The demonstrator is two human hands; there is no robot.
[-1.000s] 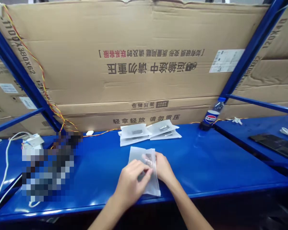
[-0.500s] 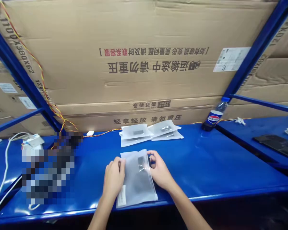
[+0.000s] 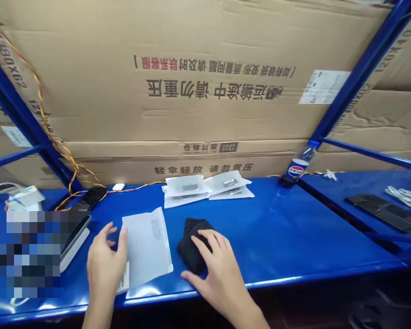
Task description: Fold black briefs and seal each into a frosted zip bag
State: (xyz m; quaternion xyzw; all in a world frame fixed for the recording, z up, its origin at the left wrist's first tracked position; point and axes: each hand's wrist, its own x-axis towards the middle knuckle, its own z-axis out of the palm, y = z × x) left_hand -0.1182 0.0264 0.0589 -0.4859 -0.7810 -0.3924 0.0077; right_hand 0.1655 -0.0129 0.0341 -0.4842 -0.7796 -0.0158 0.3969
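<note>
A flat frosted zip bag (image 3: 145, 249) with small dark print lies near the front of the blue shelf, its zip edge facing right. My left hand (image 3: 108, 260) is at the bag's left edge, fingers apart, the thumb at the upper left corner. A white paper slip (image 3: 123, 279) shows at the bag's lower left, partly behind that hand. To the right of the bag sits a bundled piece of black cloth (image 3: 192, 246). Over its right side rests my right hand (image 3: 219, 269), fingers spread and thumb apart from the cloth.
Several similar frosted bags (image 3: 188, 185) lie in two small stacks at the back. A cola bottle (image 3: 297, 167) leans by the right post. Yellow-red wires (image 3: 71, 167), a black phone (image 3: 91, 197) and a partly blurred-out object are on the left. Cardboard (image 3: 208, 123) stands behind.
The frosted bag has shifted left and lies flatter. A black cloth bundle is now outside on its right, beneath my right hand. Both hands have come away from their grip on the bag.
</note>
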